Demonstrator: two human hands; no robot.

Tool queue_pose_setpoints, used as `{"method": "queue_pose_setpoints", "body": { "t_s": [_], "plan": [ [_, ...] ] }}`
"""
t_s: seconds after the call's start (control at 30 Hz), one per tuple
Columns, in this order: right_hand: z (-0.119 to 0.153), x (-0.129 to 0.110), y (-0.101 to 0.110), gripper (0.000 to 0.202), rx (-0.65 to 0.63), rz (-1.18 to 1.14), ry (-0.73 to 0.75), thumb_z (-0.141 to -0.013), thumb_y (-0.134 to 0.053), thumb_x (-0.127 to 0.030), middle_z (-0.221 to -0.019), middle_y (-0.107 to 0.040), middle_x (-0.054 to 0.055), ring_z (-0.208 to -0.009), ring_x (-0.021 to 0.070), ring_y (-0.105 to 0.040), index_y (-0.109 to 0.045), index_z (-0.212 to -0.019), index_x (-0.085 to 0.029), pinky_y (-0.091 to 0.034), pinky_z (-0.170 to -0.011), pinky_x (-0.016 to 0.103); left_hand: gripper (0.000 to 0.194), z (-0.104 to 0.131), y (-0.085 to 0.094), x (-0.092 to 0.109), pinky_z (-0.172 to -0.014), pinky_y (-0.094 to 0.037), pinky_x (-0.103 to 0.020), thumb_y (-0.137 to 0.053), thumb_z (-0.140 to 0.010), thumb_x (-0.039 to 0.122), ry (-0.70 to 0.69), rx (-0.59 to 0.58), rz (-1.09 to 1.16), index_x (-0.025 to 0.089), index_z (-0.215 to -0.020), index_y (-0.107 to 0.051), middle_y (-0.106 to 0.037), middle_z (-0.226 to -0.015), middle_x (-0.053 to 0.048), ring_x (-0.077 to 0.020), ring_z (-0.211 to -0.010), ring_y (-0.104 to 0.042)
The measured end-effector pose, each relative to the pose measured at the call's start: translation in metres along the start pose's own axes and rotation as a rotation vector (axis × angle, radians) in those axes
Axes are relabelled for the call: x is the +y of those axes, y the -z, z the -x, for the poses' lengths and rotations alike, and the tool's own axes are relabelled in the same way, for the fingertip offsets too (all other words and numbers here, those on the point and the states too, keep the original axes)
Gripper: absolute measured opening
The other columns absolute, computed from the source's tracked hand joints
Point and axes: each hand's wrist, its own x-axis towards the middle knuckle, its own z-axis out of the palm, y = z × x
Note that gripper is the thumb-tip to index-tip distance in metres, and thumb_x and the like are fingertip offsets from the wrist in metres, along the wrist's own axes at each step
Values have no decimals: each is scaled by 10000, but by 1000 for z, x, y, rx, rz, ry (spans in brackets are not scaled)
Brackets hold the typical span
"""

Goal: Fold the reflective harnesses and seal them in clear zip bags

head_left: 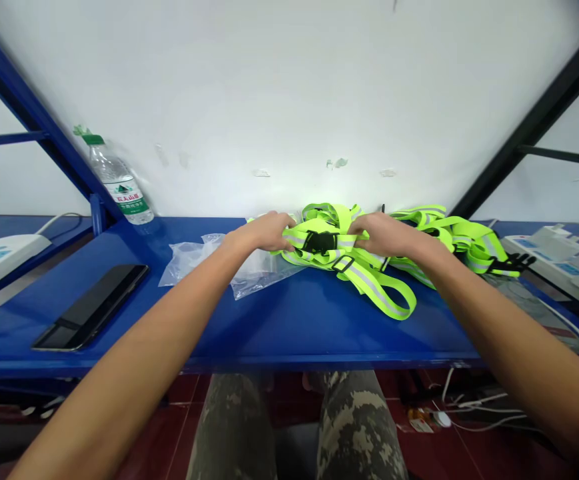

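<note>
Though perhaps tangled, straps [369, 283] behind front edge [319, 362]

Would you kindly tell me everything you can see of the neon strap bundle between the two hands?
The neon strap bundle looks like webbing, bright yellow-green with a pale grey stripe. A black buckle sits between the left hand and the right hand, which grip the bundle on either side; a black slider shows just below. One loop reaches toward the person over the blue table. The part behind the right hand is hidden.
</note>
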Motion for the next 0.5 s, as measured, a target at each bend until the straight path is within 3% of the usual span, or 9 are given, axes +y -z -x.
{"method": "queue_pose_setpoints", "body": {
  "t_s": [0.03, 0.13, 0.2, 0.27, 0.37, 0.43, 0.5],
  "plan": [
    [-1, 0, 0, 433, 2, -33, 1, -776, -642, -283, -1174, -676, 148, -1069, 320, -643, -667, -1191, -162, -513, -914, 427, 466, 0, 4, -1, -748, -447, -306, -666, -763, 424, -14, 23, 7, 148, -1138, -660, -706, -1096, -143, -273, -988, -646],
    [-2, 0, -1, 712, 41, -125, -8, -684, -727, -333, -1335, -598, 162, -1173, 341, -596, -554, -1351, -155, -504, -944, 428, 253, 1, 18, -2, -671, -409, -292, -605, -765, 323, -31, 116, 84, 163, -952, -665, -713, -942, -100, -227, -851, -630],
    [-4, -1, 2, 592, 51, -152, -7, -687, -688, -272, -1239, -659, 134, -1125, 332, -616, -619, -1261, -150, -505, -914, 408, 242, 0, 26, -3, -673, -409, -293, -576, -749, 255, -27, 150, 199, 174, -970, -635, -711, -941, -87, -220, -834, -615],
    [-5, -4, 12, 313, 65, -196, -23, -709, -588, -170, -977, -721, 80, -933, 277, -660, -710, -996, -150, -512, -800, 357, 342, -3, 35, -5, -699, -422, -311, -569, -725, 189, -7, 169, 332, 179, -1065, -599, -705, -922, -82, -228, -828, -610],
    [-5, -11, 45, 182, 213, -320, -136, -731, -510, -96, -658, -634, 18, -613, 160, -576, -683, -751, -149, -441, -578, 274, 450, -4, 59, -11, -743, -441, -356, -605, -734, 160, 33, 197, 509, 179, -1181, -560, -665, -866, -73, -261, -857, -628],
    [-3, -14, 75, 166, 360, -367, -192, -733, -513, -65, -568, -560, -2, -519, 110, -481, -663, -708, -132, -361, -502, 236, 414, 1, 83, -15, -753, -455, -380, -697, -731, 220, 79, 178, 603, 175, -1132, -603, -631, -865, -74, -302, -917, -642],
    [2, -14, 104, 153, 393, -399, -196, -733, -527, -41, -507, -501, -21, -458, 76, -406, -656, -700, -115, -287, -458, 214, 379, 9, 108, -19, -748, -477, -390, -796, -671, 286, 119, 135, 659, 161, -1000, -655, -603, -842, -70, -334, -945, -651]
  ]
}}
